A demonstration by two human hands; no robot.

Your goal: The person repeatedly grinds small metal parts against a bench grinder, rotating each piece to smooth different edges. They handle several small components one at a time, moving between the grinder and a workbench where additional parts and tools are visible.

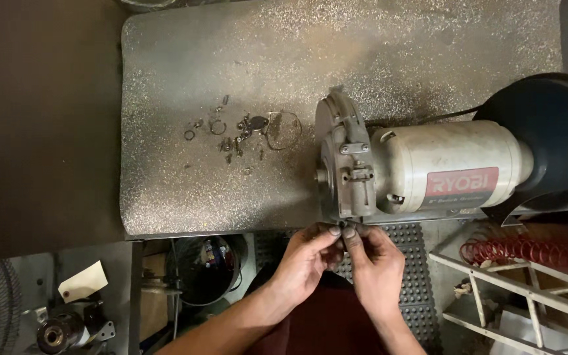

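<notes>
Your left hand (pixel 305 260) and right hand (pixel 375 263) meet at the near edge of the tabletop (pixel 165 79), fingertips pinched together on a small dark part (pixel 348 228) just below the bench grinder (pixel 422 171). Both hands are narrow, closed around that piece; what it is, you cannot tell from here. The part sits right under the grinder's wheel guard (pixel 336 158). Left of the grinder, a scatter of small rings and screws (pixel 238 135) lies on the speckled tabletop, well apart from your hands.
</notes>
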